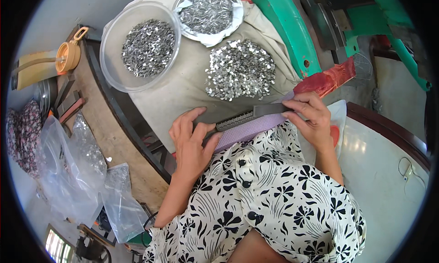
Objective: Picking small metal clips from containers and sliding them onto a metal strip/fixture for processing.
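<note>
One beige cloth-covered worktop (190, 91) takes up the upper middle of the view, with a green metal frame (286, 27) curving past its right side. Nearer, the person's white shirt (279, 189) with black flowers fills the lower middle. On the left is a brown wooden surface (114, 137), with clear plastic bags (68, 167) beside its outer edge.

Toward the worktop's left stands a round clear tub (108, 52), part filled with small grey metal pieces (148, 48). Just beside it, at the back, a bowl with a white liner (237, 16) holds thin, shiny slivers (208, 12). A loose heap of flat silvery bits (241, 70) lies on the cloth in front of the bowl.

Below the heap, the two hands face each other close to the shirt. A lilac gridded strip (251, 129) runs slantwise beneath them, and just above it is a dark slotted bar (235, 120), spanning the gap between the hands. The left hand (188, 137) pinches the bar's left end between thumb and index finger, its other fingers spread. The right hand's (311, 119) thumb and fingers pinch the right end of a smooth dark piece (269, 109) that meets the slotted part.
</note>
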Tool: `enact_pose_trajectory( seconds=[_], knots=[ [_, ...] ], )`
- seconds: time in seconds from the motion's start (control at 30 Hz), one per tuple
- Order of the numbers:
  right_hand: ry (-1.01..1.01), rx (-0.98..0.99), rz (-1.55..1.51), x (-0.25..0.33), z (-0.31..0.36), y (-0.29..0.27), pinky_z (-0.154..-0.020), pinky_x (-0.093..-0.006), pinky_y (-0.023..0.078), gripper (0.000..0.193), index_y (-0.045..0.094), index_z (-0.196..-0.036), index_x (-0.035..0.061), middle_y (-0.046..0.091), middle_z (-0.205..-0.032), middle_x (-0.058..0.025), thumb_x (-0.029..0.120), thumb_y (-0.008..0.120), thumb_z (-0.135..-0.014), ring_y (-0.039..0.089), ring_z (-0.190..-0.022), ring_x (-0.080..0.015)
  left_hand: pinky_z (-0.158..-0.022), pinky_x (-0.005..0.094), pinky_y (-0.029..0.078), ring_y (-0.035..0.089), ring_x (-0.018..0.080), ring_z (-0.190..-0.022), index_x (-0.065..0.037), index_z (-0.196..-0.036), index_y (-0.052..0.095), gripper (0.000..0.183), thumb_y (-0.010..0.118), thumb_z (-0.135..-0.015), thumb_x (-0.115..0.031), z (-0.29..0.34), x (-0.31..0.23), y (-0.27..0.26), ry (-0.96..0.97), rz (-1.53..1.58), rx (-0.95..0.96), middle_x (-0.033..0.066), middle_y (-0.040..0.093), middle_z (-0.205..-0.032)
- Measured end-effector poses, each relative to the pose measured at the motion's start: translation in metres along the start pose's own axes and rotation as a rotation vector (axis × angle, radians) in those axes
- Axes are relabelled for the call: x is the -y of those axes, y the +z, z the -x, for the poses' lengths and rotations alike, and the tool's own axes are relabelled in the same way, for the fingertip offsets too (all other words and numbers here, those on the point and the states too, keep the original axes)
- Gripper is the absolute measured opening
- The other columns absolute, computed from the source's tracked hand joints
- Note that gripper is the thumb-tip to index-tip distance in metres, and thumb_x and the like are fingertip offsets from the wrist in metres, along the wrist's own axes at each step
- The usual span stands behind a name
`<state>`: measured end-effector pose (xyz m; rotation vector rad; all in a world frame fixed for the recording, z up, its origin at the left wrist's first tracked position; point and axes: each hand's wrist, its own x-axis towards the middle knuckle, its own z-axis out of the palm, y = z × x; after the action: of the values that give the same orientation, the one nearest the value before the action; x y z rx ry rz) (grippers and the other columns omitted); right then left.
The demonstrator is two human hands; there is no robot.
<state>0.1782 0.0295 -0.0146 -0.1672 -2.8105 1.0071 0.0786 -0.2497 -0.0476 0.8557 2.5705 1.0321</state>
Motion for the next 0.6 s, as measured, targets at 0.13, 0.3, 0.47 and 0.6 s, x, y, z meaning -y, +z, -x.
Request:
enact_pose_trajectory(
  seconds=[0.13, 0.3, 0.47, 0.6],
  knots=[
    [-0.098, 0.053, -0.02, 0.018, -0.013, 0.015, -0.069, -0.0305, 0.049, 0.032, 0.075, -0.1, 0.0046, 0.064, -0.09, -0.0064, 0.005, 0.082, -0.069, 0.062, -0.081, -0.0215, -0.1, 0.0443, 0.034, 0.047, 0.0345, -0.118, -0.005, -0.09, 0.06, 0.02, 0.075, -0.078, -0.01, 0.001, -0.001, -0.003, -0.058, 0.113, 0.024, 0.0128, 0.055, -0.131],
    [-0.182, 0.131, -0.019, 0.026, -0.021, 0.031, -0.068, -0.0322, 0.05, 0.031, 0.075, -0.101, 0.0057, 0.064, -0.091, -0.005, 0.007, 0.081, -0.071, 0.061, -0.08, -0.0214, -0.1, 0.0445, 0.034, 0.047, 0.0356, -0.117, -0.005, -0.087, 0.058, 0.013, 0.07, -0.084, -0.009, 0.004, -0.003, -0.001, -0.09, 0.139, -0.013, 0.0145, 0.054, -0.132],
    [-0.201, 0.168, -0.009, 0.03, -0.024, 0.038, -0.068, -0.0323, 0.051, 0.029, 0.074, -0.1, 0.0064, 0.062, -0.092, -0.0042, 0.008, 0.081, -0.072, 0.061, -0.081, -0.0215, -0.1, 0.0452, 0.033, 0.044, 0.0359, -0.12, -0.004, -0.085, 0.06, 0.013, 0.07, -0.085, -0.012, 0.003, -0.007, 0.0, -0.103, 0.051, 0.012, 0.0146, 0.052, -0.134],
    [-0.194, 0.208, -0.005, 0.029, -0.025, 0.04, -0.069, -0.0335, 0.051, 0.029, 0.074, -0.1, 0.0072, 0.061, -0.092, -0.0042, 0.007, 0.08, -0.072, 0.06, -0.082, -0.0223, -0.099, 0.0453, 0.033, 0.042, 0.0358, -0.122, -0.004, -0.083, 0.06, 0.014, 0.071, -0.084, -0.013, 0.002, -0.011, 0.003, -0.125, 0.015, 0.027, 0.0145, 0.051, -0.134]
  ],
)
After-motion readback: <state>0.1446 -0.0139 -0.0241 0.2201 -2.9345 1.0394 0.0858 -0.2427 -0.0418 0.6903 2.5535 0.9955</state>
